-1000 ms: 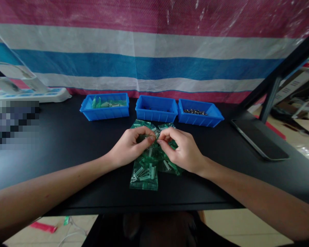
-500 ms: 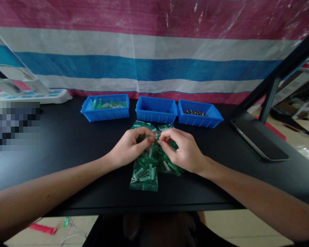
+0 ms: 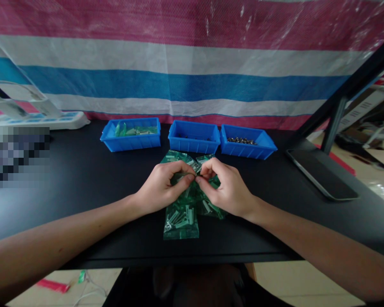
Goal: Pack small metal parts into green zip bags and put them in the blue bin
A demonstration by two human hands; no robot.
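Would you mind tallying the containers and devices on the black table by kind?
Blue bins: 3
White power strip: 1
Dark tablet: 1
Total: 5

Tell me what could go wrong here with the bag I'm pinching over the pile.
1. Both hands, left hand and right hand, pinch one small green bag at its top; if it gives suddenly, its small metal parts could scatter across the black table.
2. The pile lies near the table's front edge, so loose parts or a nudged bag could drop to the floor.
3. Spilled parts might land in the wrong blue bin, just behind.
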